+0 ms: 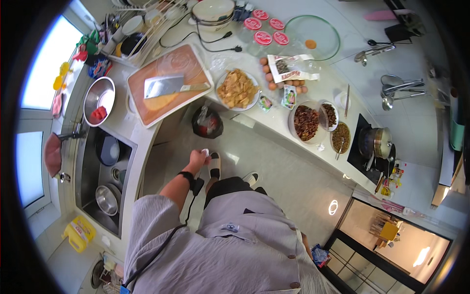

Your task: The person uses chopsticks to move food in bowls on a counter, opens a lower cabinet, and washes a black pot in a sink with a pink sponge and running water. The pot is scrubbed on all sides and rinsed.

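Observation:
My left hand [199,160] is closed around a small white thing [206,151], perhaps crumpled tissue, low over the floor in front of my body. Just beyond it on the floor stands a bin with a black liner [208,122], holding some clear plastic and something red. Only a strip of my right forearm shows beside the shirt; the hand itself is out of view. On the counter ahead lies a chopping board [165,110] with a cleaver [164,86] across it. Beside the board is a plate of pale brown chopped food [237,89].
A steel bowl [100,86] with red pieces stands by the sink [88,161]. To the right are eggs [272,85], a tub of dark red chopped food [306,123], a bowl with a spoon [340,136] and a pot [380,142] on the hob. A blue package [320,255] is near the doorway.

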A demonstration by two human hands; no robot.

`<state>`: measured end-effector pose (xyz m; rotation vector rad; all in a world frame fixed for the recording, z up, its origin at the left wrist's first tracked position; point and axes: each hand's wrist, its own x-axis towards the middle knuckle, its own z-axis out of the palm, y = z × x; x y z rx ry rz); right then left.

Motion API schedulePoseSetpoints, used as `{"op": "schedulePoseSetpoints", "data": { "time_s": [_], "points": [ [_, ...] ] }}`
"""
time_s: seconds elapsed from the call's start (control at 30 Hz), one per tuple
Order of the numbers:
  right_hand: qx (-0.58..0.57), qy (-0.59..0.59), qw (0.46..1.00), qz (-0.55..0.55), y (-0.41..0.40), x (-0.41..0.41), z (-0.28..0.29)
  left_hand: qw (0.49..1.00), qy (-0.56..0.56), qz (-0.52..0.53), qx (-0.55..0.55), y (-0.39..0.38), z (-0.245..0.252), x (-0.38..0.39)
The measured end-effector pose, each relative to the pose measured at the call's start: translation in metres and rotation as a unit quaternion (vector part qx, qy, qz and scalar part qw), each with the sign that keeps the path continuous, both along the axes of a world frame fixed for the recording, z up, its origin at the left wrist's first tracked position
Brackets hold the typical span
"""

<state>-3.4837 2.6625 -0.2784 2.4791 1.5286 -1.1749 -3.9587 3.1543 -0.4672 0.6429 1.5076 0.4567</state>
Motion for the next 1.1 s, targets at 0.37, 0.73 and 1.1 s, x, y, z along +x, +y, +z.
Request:
{"op": "schedulePoseSetpoints", "data": {
  "time_s": [0.37, 0.73, 1.1],
  "points": [
    [-0.053, 0.138, 0.958, -0.247, 0.163, -0.082, 0.115, 0.991, -0.096, 0.095, 0.007, 0.032, 0.016, -0.003],
    [-0.038, 0.062, 0.984, -0.164, 0.023, -0.031, 0.037, 0.978, -0.127, 0.167, -0.010, 0.080, 0.018, 0.009],
    [-0.078, 0.147, 0.955, -0.245, 0.144, -0.072, 0.104, 0.997, 0.047, 0.003, -0.067, 0.022, -0.029, -0.018]
  ]
}}
